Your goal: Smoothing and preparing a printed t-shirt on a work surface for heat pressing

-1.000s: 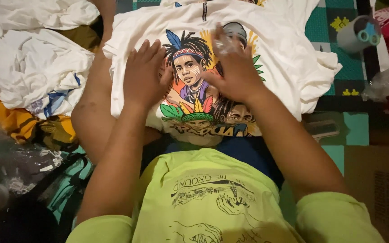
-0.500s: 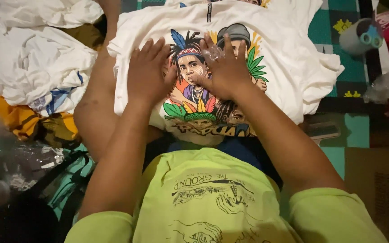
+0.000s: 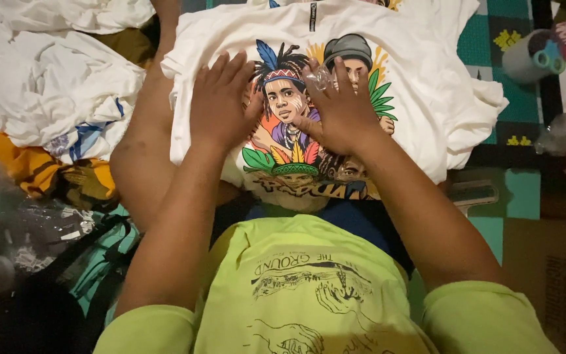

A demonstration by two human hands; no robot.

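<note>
A white T-shirt (image 3: pixel 420 92) with a colourful print of faces, feathers and leaves lies spread over my lap. My left hand (image 3: pixel 221 98) lies flat on it just left of the print, fingers apart and pointing away from me. My right hand (image 3: pixel 342 111) presses flat on the middle of the print, fingers spread. A small clear plastic scrap (image 3: pixel 320 77) sits at its index fingertip; I cannot tell whether the finger pins it. My bare knee (image 3: pixel 135 164) shows under the shirt's left edge. I wear a lime green shirt (image 3: pixel 309 295).
A heap of white garments (image 3: pixel 47 98) lies at the left, with orange-yellow cloth (image 3: pixel 34 167) and crumpled clear plastic (image 3: pixel 27 229) below it. A grey tape roll (image 3: pixel 528 59) and clear bag (image 3: pixel 565 131) sit at the right on a green patterned mat (image 3: pixel 525 190). Cardboard (image 3: pixel 551 269) lies lower right.
Both hands stay flat on the white T-shirt. My left hand has slid slightly further from me and the view has shifted a little.
</note>
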